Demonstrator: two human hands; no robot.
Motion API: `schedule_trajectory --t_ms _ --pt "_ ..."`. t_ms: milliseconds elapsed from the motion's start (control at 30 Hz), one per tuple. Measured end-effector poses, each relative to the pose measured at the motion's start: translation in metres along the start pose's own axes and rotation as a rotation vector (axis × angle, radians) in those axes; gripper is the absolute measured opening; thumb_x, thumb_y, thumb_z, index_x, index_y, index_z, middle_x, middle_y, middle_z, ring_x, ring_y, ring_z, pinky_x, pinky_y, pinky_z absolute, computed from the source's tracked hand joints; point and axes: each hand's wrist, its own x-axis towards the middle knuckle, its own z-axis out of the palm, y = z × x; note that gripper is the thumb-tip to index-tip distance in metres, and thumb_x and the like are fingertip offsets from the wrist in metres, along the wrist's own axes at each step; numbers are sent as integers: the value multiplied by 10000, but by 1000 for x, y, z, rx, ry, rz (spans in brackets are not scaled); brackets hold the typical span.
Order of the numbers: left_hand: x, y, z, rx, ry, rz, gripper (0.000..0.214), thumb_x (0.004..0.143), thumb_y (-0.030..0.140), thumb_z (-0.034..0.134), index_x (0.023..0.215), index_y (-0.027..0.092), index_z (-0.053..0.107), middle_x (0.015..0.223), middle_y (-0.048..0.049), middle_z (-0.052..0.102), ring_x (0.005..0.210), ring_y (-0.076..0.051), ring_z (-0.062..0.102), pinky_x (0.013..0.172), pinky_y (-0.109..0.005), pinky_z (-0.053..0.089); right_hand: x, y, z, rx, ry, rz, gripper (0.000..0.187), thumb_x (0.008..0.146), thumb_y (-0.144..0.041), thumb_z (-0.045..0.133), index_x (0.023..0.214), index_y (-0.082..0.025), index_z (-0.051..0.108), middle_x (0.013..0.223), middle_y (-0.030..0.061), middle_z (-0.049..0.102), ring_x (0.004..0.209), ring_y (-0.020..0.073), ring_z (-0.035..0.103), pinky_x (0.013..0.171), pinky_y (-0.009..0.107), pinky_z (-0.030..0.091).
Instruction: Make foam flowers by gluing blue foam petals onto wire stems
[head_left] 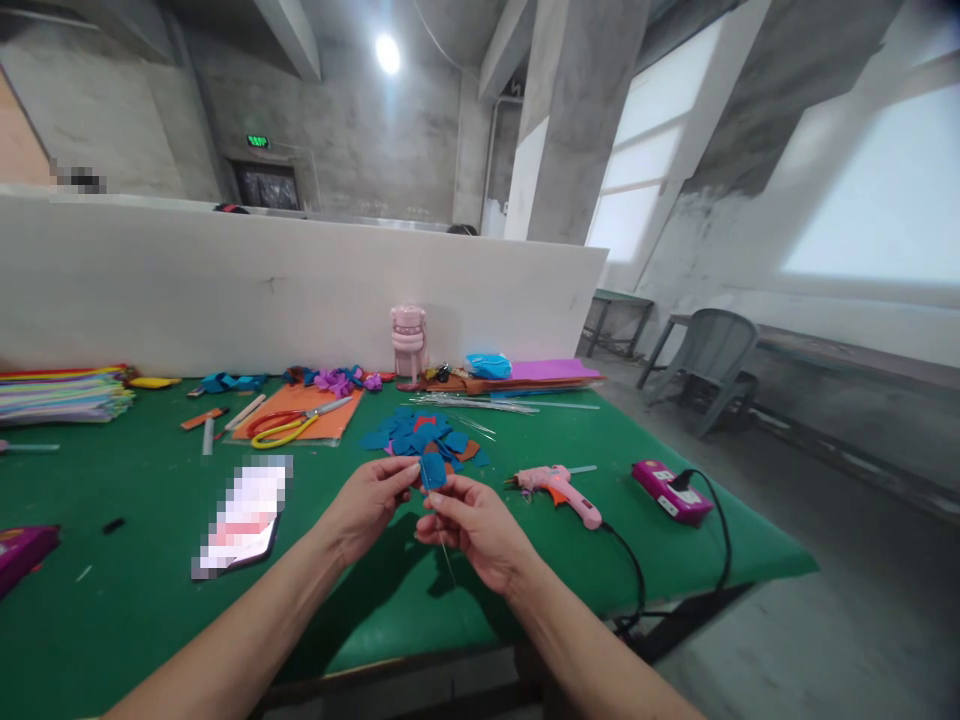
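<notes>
Between my two hands is a small blue petal-shaped piece (pixel 433 471), with a thin wire (pixel 448 562) lying along it and hanging down below. My left hand (pixel 379 497) pinches the left edge of the blue piece. My right hand (pixel 474 522) is closed at its lower end, fingers around the wire. Just beyond my hands lies a heap of blue cut pieces (pixel 412 432), with a few brown and pink ones among them. A pink hot glue gun (pixel 559 490) rests to the right of my right hand, its nozzle pointing left.
Left of my hands lies a phone (pixel 244 515). Scissors (pixel 300 420) rest on orange sheets (pixel 349 405). Loose wires (pixel 487 403) lie behind the heap, near a pink bottle (pixel 409 345). A purple power strip (pixel 671 490) with a black cord sits at the right.
</notes>
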Motion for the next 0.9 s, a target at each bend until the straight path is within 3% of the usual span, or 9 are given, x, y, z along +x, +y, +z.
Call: schedule_trajectory --t_ms 400,667,900 --pt "-4 2 5 14 -46 -41 277 667 283 694 900 134 685 814 -67 652 689 -111 538 634 -212 401 0 -6 -3 42 -6 18 304 586 -270 754 812 -127 610 721 -5 610 554 91 608 590 249 521" --pt "-1 0 7 -24 4 -22 171 621 273 729 702 132 676 649 -10 614 593 -72 496 583 -189 377 0 -5 -4 26 -35 44 321 592 -276 753 829 -116 608 695 8 619 552 97 612 581 243 528" --pt "0 -2 7 -33 67 -2 175 581 267 738 647 127 654 582 10 578 547 -68 468 552 -193 362 0 -3 -2 2 -8 25 315 586 -288 749 786 -124 569 672 0 616 541 101 614 578 247 524"
